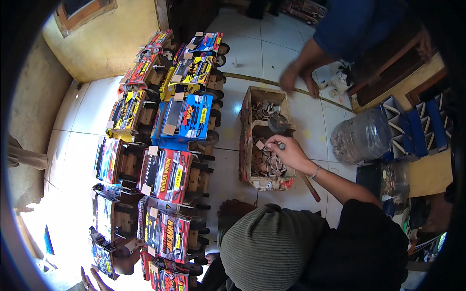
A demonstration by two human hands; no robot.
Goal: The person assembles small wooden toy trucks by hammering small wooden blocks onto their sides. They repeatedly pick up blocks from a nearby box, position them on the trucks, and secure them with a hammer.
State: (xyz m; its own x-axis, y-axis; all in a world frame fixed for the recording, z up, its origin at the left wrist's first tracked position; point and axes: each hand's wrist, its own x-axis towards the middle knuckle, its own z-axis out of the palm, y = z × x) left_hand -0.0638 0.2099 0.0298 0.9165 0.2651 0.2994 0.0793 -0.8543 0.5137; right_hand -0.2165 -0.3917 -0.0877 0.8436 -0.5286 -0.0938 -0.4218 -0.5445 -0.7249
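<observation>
My left hand (95, 280) shows at the lower left edge, partly cut off by the frame. Its fingers are stretched and apart, and I see nothing held in them. Closest to it is a toy truck (103, 257) at the near end of the left row. Wooden toy trucks with bright printed panels stand in two long rows; a red one (166, 175) is in the right row, with a blue one (187, 119) beyond it. Small wooden blocks (178, 96) rest on several of them. My right hand is out of view.
Ahead to the right, a co-worker in a ribbed beanie (274, 247) pinches a small wood piece (260, 144) over a wooden box (246, 131) of scraps. A stick-like handle (310, 188) lies beside it. Another person's bare lower limbs (303, 65) and a clear plastic jar (361, 136) are farther right.
</observation>
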